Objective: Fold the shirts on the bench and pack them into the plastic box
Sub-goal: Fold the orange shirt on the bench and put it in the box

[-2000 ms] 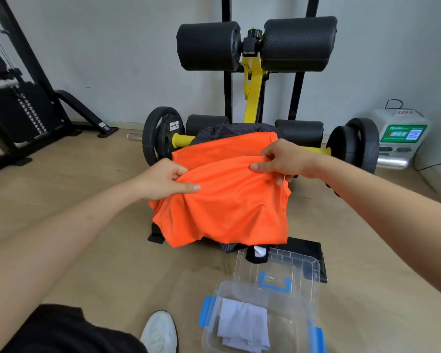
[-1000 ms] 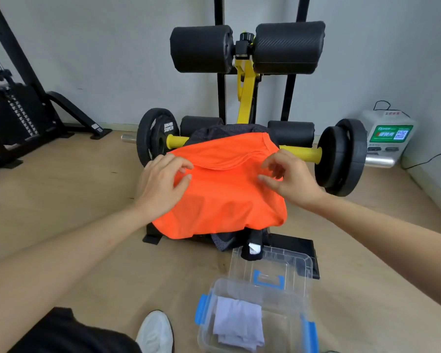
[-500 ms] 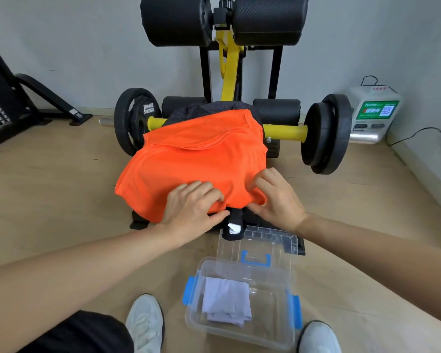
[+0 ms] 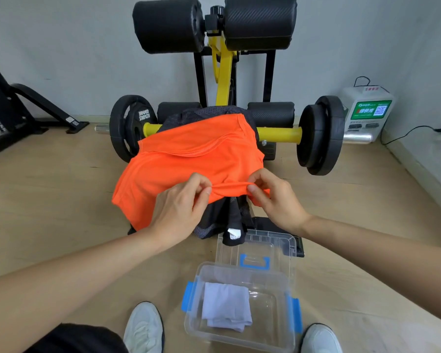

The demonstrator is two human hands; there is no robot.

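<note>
An orange shirt [image 4: 189, 159] lies spread over the bench, partly folded, its upper edge doubled over. My left hand [image 4: 178, 210] and my right hand [image 4: 275, 200] each pinch its near hem and hold it slightly raised. Under it a dark mesh shirt [image 4: 222, 217] hangs off the bench's near end, and its far edge shows behind the orange one. On the floor below stands the clear plastic box [image 4: 288, 335] with blue latches. A folded white shirt [image 4: 225, 308] lies inside it on the left.
The box's clear lid [image 4: 278, 244] with a blue handle leans behind the box against the bench base. A barbell with a yellow bar [image 4: 278, 135] and black plates crosses behind the bench. My white shoes [image 4: 144, 327] stand beside the box. A white device [image 4: 367, 110] sits at the right wall.
Both hands left the shirt's upper fold, slid down to its near hem and now pinch and lift that hem. The view has tilted down toward the box.
</note>
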